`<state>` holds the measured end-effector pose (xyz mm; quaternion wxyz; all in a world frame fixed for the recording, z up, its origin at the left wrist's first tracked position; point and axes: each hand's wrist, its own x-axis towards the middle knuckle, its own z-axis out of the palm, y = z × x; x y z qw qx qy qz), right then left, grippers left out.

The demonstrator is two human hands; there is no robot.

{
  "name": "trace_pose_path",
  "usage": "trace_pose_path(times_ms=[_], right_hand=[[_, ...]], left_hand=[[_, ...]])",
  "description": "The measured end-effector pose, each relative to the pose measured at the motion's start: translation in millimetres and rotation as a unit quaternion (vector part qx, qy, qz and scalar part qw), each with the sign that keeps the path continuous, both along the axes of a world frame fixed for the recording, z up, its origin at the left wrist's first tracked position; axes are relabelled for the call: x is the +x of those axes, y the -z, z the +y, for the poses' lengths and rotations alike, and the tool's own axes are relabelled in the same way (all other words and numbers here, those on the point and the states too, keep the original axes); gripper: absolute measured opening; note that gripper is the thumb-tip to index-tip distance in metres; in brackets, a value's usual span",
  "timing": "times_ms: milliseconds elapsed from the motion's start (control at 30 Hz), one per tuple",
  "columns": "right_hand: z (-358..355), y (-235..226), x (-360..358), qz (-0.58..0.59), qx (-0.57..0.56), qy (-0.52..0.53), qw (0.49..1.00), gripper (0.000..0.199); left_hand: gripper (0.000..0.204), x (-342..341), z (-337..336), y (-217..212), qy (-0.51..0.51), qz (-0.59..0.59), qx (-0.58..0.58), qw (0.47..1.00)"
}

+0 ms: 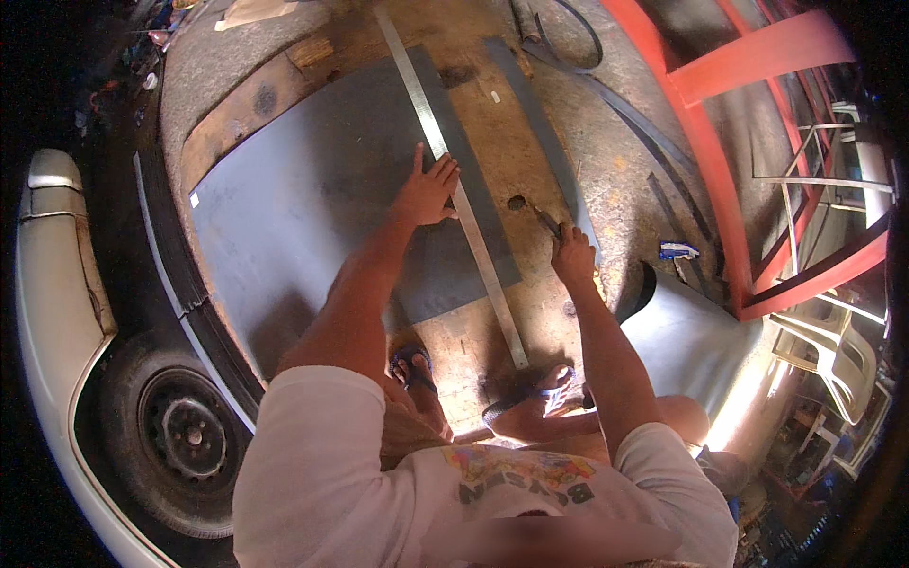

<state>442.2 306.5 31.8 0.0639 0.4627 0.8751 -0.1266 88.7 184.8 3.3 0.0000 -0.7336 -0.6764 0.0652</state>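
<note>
A long metal straightedge [483, 237] lies lengthwise over a large dark grey sheet [312, 189], near the sheet's right edge. My left hand [428, 192] presses flat on the straightedge and sheet about midway along, fingers spread. To its right, over the bare wooden board [502, 142], my right hand [574, 256] is closed around a slim dark utility knife [548, 223]. The knife's tip points up and left, apart from the straightedge, near a dark round hole [516, 203] in the board. A narrow cut strip [535, 109] of the same grey material runs along the board's right side.
A curled grey sheet [696, 331] rests at the right, below a red metal frame [705, 170]. Loose dark strips [653, 133] lie on the concrete. At left are a stack of long dark strips [185, 284] and a car wheel [185, 431]. My sandalled feet are close below the sheet.
</note>
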Motion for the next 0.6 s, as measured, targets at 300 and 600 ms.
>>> trace_pose_path(times_ms=[300, 600], right_hand=[[9.9, 3.9, -68.3, 0.119, 0.04, -0.027, 0.992, 0.047], [97.1, 44.0, -308.1, 0.164, 0.094, -0.258, 0.947, 0.039]], left_hand=[[0.053, -81.8, 48.4, 19.7, -0.186, -0.092, 0.013, 0.978], [0.052, -149.0, 114.0, 75.5, -0.357, -0.154, 0.097, 0.916]])
